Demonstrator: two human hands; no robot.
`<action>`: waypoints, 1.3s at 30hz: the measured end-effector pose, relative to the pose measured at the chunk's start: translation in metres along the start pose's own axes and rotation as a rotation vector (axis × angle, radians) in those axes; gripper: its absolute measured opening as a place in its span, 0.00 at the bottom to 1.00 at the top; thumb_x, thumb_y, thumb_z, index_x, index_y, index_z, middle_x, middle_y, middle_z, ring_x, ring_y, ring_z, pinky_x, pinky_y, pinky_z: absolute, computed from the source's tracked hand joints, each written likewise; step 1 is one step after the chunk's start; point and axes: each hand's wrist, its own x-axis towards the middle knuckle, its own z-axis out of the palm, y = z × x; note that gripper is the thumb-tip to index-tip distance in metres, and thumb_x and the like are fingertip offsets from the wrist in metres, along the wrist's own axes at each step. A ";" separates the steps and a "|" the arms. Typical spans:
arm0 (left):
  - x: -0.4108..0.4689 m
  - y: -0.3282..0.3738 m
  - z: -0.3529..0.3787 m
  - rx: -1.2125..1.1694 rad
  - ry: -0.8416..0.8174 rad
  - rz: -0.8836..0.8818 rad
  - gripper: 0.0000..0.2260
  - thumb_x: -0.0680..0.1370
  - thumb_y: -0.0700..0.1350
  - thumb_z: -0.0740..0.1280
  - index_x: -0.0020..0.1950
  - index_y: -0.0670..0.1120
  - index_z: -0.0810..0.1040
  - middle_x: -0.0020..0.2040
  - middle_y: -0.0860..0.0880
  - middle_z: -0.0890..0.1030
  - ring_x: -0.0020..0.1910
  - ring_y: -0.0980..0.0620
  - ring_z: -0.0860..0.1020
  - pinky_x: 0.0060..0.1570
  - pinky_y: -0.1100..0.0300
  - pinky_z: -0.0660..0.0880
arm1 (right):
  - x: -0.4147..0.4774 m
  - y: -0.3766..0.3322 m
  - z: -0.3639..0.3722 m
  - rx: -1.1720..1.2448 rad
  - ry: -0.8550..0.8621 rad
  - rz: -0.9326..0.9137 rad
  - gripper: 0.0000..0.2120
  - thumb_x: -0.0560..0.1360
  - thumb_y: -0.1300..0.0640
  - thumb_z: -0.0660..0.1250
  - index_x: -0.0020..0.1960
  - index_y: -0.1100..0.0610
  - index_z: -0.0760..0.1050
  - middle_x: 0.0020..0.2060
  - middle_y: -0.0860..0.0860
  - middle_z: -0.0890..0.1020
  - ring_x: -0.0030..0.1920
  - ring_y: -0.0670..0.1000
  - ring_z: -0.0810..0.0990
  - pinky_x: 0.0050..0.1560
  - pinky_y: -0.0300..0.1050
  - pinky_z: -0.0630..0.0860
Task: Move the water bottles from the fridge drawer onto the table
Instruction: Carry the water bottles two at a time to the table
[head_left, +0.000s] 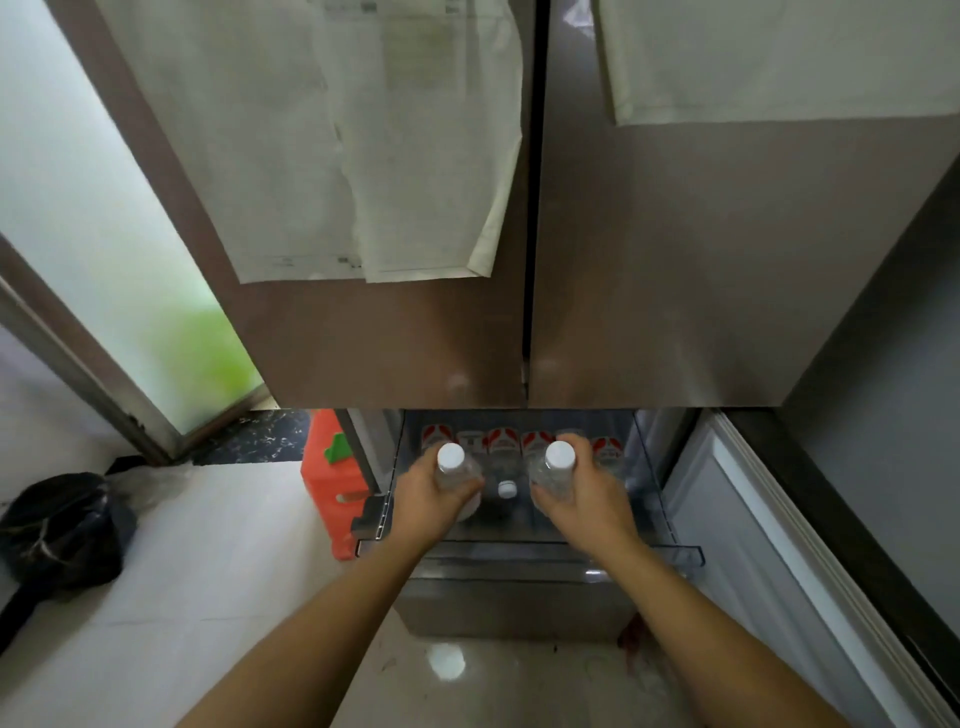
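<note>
Bottles stand gripped upright, one in the left hand (434, 496), one in the right hand (582, 488), fingers wrapped tight; lift both straight up, clear of the drawer (530, 551) front.

Fridge doors (649, 291) are overhanging the back of the open drawer (519, 551), capping headroom over the rear bottle row (503, 440). Front half is sitting open from above. Lone bottle (507, 489) is standing between both hands. Orange crate (332, 483) is crowding the left side.
</note>
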 end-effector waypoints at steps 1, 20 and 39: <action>-0.006 0.006 -0.006 -0.033 0.045 0.007 0.19 0.69 0.50 0.79 0.55 0.59 0.75 0.51 0.57 0.83 0.55 0.53 0.81 0.55 0.56 0.78 | -0.001 -0.006 -0.003 -0.016 0.005 -0.039 0.31 0.74 0.45 0.71 0.70 0.43 0.58 0.61 0.53 0.80 0.57 0.59 0.80 0.54 0.52 0.78; -0.307 -0.027 -0.256 -0.012 1.017 -0.190 0.27 0.70 0.50 0.78 0.66 0.56 0.73 0.57 0.57 0.77 0.57 0.54 0.76 0.57 0.59 0.72 | -0.195 -0.233 0.125 0.168 -0.252 -0.772 0.31 0.74 0.49 0.72 0.73 0.46 0.62 0.64 0.49 0.77 0.58 0.56 0.79 0.52 0.49 0.76; -0.788 -0.235 -0.482 -0.028 1.463 -0.539 0.28 0.70 0.50 0.78 0.69 0.54 0.74 0.62 0.52 0.78 0.62 0.50 0.76 0.63 0.45 0.75 | -0.671 -0.418 0.376 0.151 -0.683 -1.050 0.29 0.75 0.47 0.70 0.72 0.43 0.60 0.62 0.45 0.77 0.59 0.50 0.78 0.58 0.49 0.77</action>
